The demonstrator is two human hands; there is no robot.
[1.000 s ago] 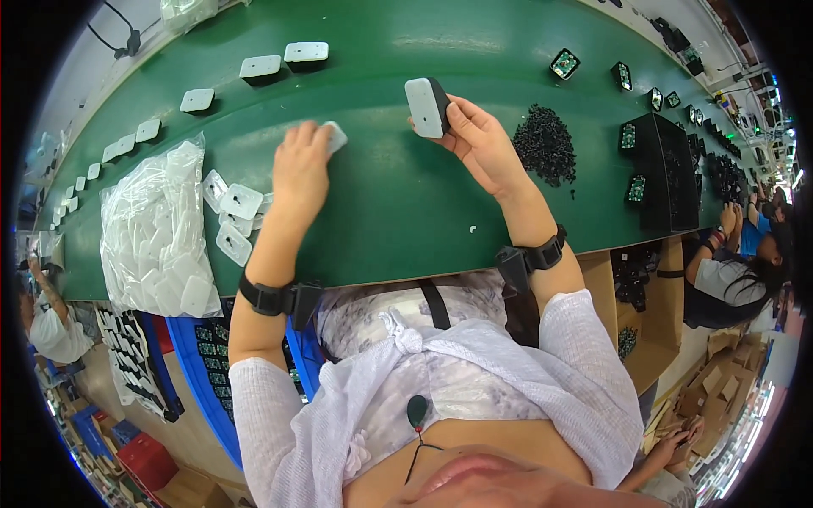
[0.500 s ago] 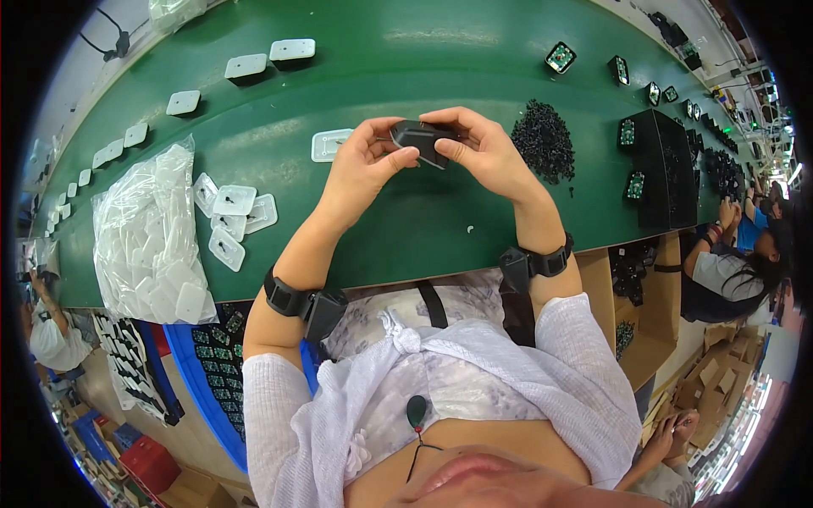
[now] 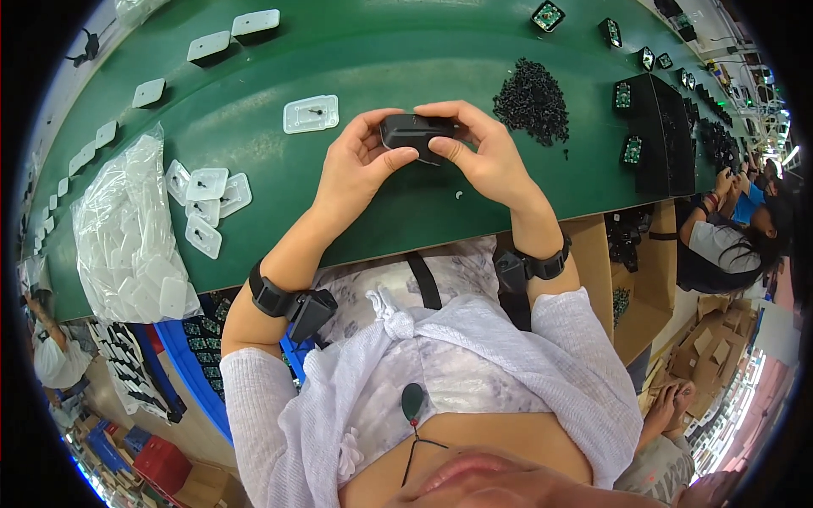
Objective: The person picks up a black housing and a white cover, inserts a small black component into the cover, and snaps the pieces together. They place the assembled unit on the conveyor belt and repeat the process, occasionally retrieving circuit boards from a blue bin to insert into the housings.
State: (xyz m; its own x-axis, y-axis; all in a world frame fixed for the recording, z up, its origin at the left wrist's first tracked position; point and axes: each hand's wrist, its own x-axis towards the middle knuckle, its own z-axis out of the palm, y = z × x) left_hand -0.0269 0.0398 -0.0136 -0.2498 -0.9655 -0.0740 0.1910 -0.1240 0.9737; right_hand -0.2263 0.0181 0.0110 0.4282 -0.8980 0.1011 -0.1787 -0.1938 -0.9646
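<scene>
One black plastic casing (image 3: 411, 129), which we hold above the green worktop (image 3: 381, 55): our left hand (image 3: 357, 165) partly curled, grasping its left end; our right hand (image 3: 484, 157) likewise, its right end.

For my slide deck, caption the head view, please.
Both hands hold a black casing over a green table, between loose white covers and a heap of small black parts.
</scene>
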